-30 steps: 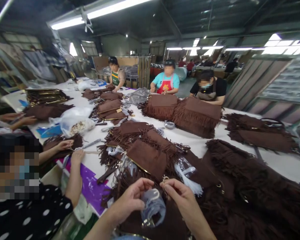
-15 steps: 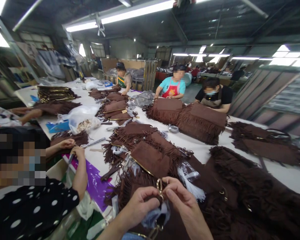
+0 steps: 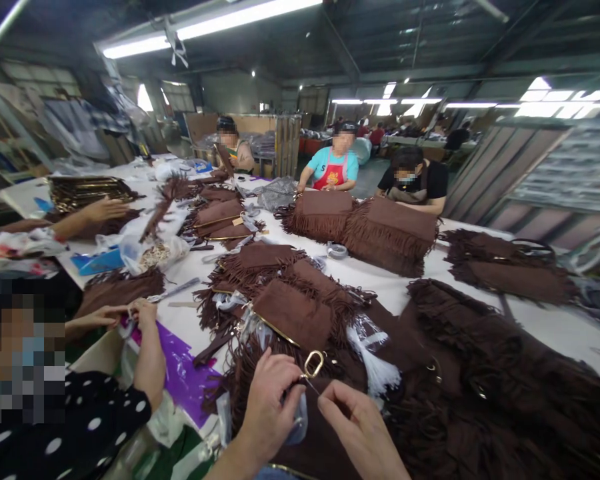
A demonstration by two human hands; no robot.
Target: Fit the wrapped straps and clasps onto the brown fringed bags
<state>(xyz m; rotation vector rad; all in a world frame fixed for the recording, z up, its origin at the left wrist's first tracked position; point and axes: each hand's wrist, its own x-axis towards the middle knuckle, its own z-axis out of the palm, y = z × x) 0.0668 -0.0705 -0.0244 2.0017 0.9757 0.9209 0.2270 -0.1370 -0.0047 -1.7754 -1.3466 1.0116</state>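
Low in the middle, my left hand (image 3: 275, 393) pinches the base of a gold oval metal clasp (image 3: 313, 364), whose loop points up and to the right. A thin strand (image 3: 310, 385) runs from that base to my right hand (image 3: 353, 417), where thumb and forefinger are closed on its end. What the strand is made of cannot be told. Clear plastic wrap (image 3: 297, 423) hangs just below the left fingers. Under both hands lies a dark brown suede-like bag (image 3: 325, 433). Beyond them rests a brown fringed bag (image 3: 293, 313) with a gold edge.
More brown fringed bags (image 3: 390, 227) cover much of the white table (image 3: 370, 277). A white tassel-like bundle (image 3: 377, 367) lies beyond my right hand. Close on my left, a co-worker in a polka-dot top (image 3: 95, 413) handles something beside purple plastic (image 3: 183, 367). Other people work across the table.
My hands have moved slightly apart; the right has dropped from the clasp and now draws on a thin strand. The clasp's loop has tilted right. The whole view has shifted a little.
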